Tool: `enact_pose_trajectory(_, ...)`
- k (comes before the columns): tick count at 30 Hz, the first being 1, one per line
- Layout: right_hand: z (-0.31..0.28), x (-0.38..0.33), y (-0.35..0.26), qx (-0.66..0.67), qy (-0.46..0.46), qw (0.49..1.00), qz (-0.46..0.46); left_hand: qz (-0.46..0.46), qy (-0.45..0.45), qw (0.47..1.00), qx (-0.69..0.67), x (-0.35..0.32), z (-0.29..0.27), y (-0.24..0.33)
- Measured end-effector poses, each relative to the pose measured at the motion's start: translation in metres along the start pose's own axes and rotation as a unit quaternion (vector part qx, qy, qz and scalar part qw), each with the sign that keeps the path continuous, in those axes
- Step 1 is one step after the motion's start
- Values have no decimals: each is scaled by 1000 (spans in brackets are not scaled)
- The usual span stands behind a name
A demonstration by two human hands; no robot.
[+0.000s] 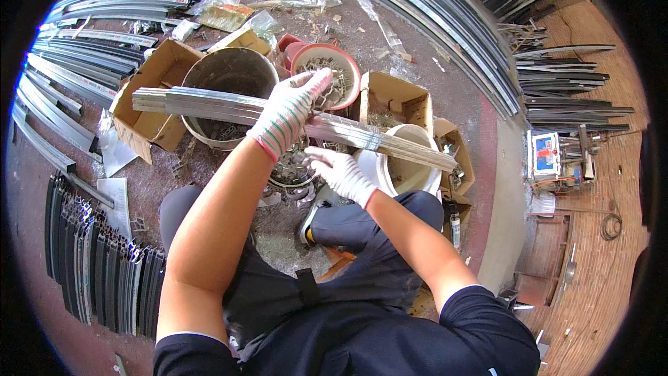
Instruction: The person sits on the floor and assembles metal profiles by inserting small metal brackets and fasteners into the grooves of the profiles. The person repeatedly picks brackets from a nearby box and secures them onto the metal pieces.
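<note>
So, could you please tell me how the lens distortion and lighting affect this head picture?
Head view: fisheye bends the long metal profiles at the rim into arcs, and black corners frame the picture; daylight is bright and even with soft shadows; the left hand on the metal strip is sharp, with no motion blur.

Our left hand [289, 113] clamps metal profile [292, 115], bar spans 9 to 3 o'clock, blocks straight reach to grey bucket [229, 73] and red-rimmed bowl [327, 63] at 12. Our right hand [341, 173] sits under bar. White bucket [407, 170] crowds 3. Bare floor [209, 167] at 9, until profile stack [97, 271] at 8.
</note>
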State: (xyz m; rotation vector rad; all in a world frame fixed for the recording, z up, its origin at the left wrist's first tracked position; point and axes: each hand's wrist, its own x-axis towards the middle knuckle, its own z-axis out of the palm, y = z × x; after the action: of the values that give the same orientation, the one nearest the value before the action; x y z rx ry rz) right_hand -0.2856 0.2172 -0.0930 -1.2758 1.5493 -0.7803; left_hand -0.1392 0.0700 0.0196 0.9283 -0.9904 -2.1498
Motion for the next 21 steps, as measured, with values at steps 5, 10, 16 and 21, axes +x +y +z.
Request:
enact_pose_trajectory(5,-43,-14,-42,194,211,953,-98,-20,-76,996,28,-7,0,-13)
enact_pose_trajectory(10,-60,-13,-55,252,284,917,-119,-12,-75,985,157,-15,8,-31)
enact_pose_trajectory(16,-58,-14,-48,151,312,933,-94,-27,-47,976,212,-3,15,-45)
enact_pose_trajectory(21,-65,-19,-38,32,285,950,-126,-58,-69,972,216,11,26,-57)
